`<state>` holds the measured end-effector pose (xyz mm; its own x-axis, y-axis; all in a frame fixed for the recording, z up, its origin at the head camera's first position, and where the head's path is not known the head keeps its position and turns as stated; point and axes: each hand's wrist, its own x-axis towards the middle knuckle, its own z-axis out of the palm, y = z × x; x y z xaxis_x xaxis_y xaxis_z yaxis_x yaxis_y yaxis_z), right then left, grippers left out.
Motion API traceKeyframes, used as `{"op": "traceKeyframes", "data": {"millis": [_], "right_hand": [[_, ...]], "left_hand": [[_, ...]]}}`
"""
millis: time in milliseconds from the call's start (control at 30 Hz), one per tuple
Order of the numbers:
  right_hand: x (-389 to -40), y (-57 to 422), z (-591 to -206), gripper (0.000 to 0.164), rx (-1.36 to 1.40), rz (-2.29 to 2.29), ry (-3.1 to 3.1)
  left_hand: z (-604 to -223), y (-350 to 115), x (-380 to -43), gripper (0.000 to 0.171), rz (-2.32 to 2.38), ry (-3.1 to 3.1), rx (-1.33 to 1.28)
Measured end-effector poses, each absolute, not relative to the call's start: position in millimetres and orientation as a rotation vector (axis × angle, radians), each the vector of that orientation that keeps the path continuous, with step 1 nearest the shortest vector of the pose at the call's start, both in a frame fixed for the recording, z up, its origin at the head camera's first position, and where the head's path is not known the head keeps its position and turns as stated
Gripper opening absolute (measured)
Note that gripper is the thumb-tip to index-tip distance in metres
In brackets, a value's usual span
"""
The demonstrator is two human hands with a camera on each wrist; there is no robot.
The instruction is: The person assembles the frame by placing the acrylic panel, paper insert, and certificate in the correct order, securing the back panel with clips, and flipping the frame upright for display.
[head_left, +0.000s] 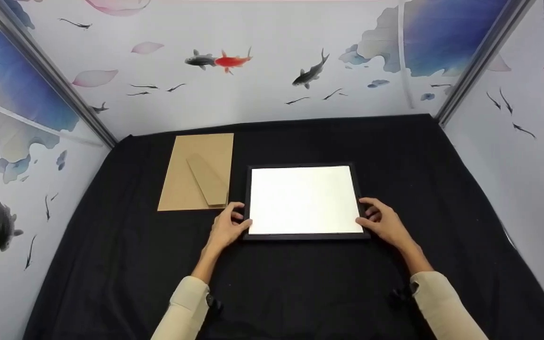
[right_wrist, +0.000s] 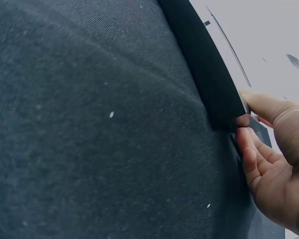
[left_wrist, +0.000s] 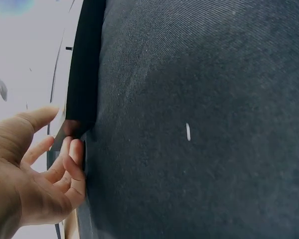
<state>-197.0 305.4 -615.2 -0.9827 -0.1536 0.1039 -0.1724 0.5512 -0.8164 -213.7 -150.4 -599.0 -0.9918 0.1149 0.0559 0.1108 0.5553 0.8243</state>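
A black picture frame [head_left: 307, 236] with a bright white panel [head_left: 304, 200] inside lies on the black cloth before me. My left hand [head_left: 225, 230] holds its left side near the front corner, thumb on the top edge. On the opposite side, my right hand [head_left: 389, 227] grips the frame the same way. The left wrist view shows the thumb above the frame's dark side [left_wrist: 83, 64] and fingertips low against it. In the right wrist view, thumb and fingers pinch the corner of the dark side [right_wrist: 207, 69].
A brown backing board [head_left: 170, 189] with a stand leg [head_left: 207, 184] lies left of the frame, close beyond my left hand. Black cloth [head_left: 300, 283] covers the table. White printed walls [head_left: 262, 94] with fish and leaves enclose the back and both sides.
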Motion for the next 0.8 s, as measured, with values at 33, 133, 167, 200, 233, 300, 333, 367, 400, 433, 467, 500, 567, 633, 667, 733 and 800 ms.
{"op": "traceKeyframes", "data": {"millis": [33,133,167,200,233,300,333,367,400,433,467,500,567,633,667,733,800], "right_hand": [[-196.7,306.1,-615.6,0.055,0.289,1.457,-2.743],[-197.0,307.3,-615.9,0.055,0.293,1.47,-2.736],[-197.3,307.5,-615.8,0.055,0.294,1.474,-2.734],[-197.5,307.8,-615.7,0.055,0.296,1.475,-2.734],[-197.7,308.0,-615.7,0.056,0.295,1.475,-2.734],[-197.8,308.3,-615.8,0.056,0.286,1.479,-2.729],[-197.8,308.4,-616.0,0.055,0.281,1.478,-2.728],[-197.5,308.5,-616.1,0.055,0.277,1.482,-2.726],[-197.2,308.5,-616.3,0.055,0.274,1.486,-2.726],[-196.9,308.3,-616.5,0.055,0.272,1.49,-2.725],[-196.5,308.0,-616.6,0.055,0.271,1.494,-2.724],[-196.1,307.8,-616.7,0.055,0.271,1.497,-2.725],[-195.4,307.3,-616.8,0.055,0.269,1.508,-2.724],[-195.2,306.8,-617.1,0.055,0.271,1.504,-2.721],[-195.2,306.6,-617.2,0.055,0.271,1.506,-2.719],[-195.3,306.4,-617.2,0.055,0.269,1.503,-2.716],[-195.3,306.5,-617.2,0.055,0.267,1.5,-2.714]], "left_hand": [[-598.9,-151.8,-214.0,0.049,1.476,2.783,0.159],[-598.2,-158.4,-216.6,0.051,1.496,2.857,-0.018],[-598.2,-161.0,-218.7,0.053,1.502,2.882,-0.092],[-598.6,-163.6,-221.5,0.056,1.508,2.909,-0.159],[-599.1,-166.2,-224.6,0.058,1.518,2.93,-0.222],[-601.6,-170.6,-232.4,0.064,1.533,2.971,-0.32],[-603.2,-172.2,-236.3,0.067,1.534,2.983,-0.37],[-604.9,-173.8,-240.2,0.071,1.538,3.0,-0.402],[-606.8,-175.2,-243.7,0.075,1.53,3.015,-0.435],[-608.6,-176.2,-246.8,0.078,1.518,3.03,-0.466],[-610.7,-177.2,-249.9,0.081,1.503,3.042,-0.496],[-612.4,-177.9,-252.3,0.084,1.485,3.05,-0.53],[-616.1,-179.2,-256.4,0.088,1.441,3.07,-0.575],[-619.0,-180.0,-259.0,0.091,1.402,3.078,-0.61],[-620.2,-180.4,-259.9,0.094,1.381,3.081,-0.619],[-621.9,-180.9,-261.1,0.099,1.327,3.091,-0.63],[-623.1,-180.9,-261.7,0.104,1.275,3.098,-0.637]]}}
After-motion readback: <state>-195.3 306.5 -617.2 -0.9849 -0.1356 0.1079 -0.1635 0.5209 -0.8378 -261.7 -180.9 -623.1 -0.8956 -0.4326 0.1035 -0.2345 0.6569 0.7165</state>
